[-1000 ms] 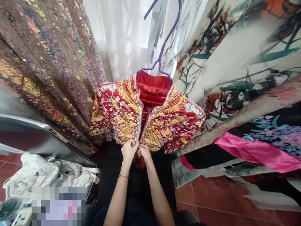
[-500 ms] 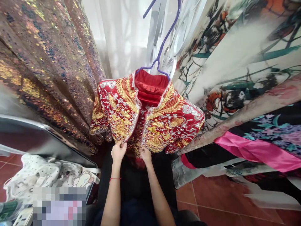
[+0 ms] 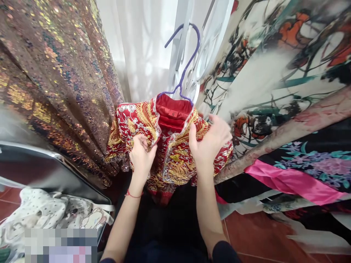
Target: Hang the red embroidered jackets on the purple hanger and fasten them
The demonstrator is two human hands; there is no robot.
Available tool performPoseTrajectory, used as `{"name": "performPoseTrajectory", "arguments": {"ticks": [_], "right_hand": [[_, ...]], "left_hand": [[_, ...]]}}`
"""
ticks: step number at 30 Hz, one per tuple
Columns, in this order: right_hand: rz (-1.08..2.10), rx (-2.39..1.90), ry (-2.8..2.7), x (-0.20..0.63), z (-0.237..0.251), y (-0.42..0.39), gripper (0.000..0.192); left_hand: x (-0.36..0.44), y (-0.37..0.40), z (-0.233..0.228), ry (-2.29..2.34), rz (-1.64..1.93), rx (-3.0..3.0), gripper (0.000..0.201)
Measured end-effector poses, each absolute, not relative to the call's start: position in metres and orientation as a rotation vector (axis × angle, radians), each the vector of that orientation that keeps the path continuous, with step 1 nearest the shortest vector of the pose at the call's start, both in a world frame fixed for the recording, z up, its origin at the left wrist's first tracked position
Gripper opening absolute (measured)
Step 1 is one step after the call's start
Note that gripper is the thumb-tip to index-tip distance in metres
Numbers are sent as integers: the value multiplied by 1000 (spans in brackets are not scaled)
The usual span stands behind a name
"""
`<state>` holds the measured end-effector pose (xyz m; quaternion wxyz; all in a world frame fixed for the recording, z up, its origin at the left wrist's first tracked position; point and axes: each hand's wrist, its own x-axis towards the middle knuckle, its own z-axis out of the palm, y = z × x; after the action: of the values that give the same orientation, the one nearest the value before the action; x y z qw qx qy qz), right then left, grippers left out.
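A red jacket (image 3: 177, 160), thick with gold and silver embroidery, hangs from a purple hanger (image 3: 183, 75) with its front parted. Inside the stand collar a small red label with an "S" shows. My left hand (image 3: 142, 155), a red string around its wrist, has its fingers curled on the front panel at the left, near the silver-trimmed edge. Over the opposite shoulder of the jacket is my right hand (image 3: 210, 140), thumb and fingers apart; whether it touches the cloth I cannot tell.
A sequinned curtain-like cloth (image 3: 68, 73) hangs at the left, and patterned cloth (image 3: 263, 95) at the right. Below it are black floral fabric and a pink satin band (image 3: 290, 184). A dark, metal-rimmed chair back (image 3: 49, 170) and spotted white cloth (image 3: 41, 208) lie lower left.
My left hand has moved up along the front panel. My right hand has let go of the lower front edge and risen to the shoulder. The jacket and hanger sit slightly lower in view.
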<state>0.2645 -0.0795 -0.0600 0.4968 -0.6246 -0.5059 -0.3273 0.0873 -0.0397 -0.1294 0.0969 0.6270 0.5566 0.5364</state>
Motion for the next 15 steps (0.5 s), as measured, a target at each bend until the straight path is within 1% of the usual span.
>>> {"name": "performPoseTrajectory", "arguments": {"ticks": [3, 4, 5, 7, 10, 11, 13, 15], "right_hand": [[-853, -1557, -1311, 281, -70, -52, 33], [-878, -1542, -1319, 285, -74, -47, 33], [-903, -1521, -1317, 287, -77, -45, 33], [-942, -1485, -1325, 290, -80, -43, 33], [-959, -1448, -1354, 295, -80, -44, 33], [-957, -1432, -1366, 297, -79, -42, 34], [-945, -1388, -1395, 303, -78, -38, 35], [-927, -1339, -1426, 308, -76, -33, 35]], "left_hand": [[76, -28, -104, 1737, 1539, 1857, 56], [70, -26, -99, 1784, 1507, 1855, 60], [63, -24, -96, 1844, 1489, 1847, 60], [47, -21, -88, 1992, 1526, 1822, 48], [21, -15, -69, 2138, 1728, 1828, 23], [13, -12, -61, 2133, 1801, 1866, 20], [0, 1, -44, 2096, 1907, 1959, 21], [-9, 19, -30, 2097, 1926, 2038, 22]]}}
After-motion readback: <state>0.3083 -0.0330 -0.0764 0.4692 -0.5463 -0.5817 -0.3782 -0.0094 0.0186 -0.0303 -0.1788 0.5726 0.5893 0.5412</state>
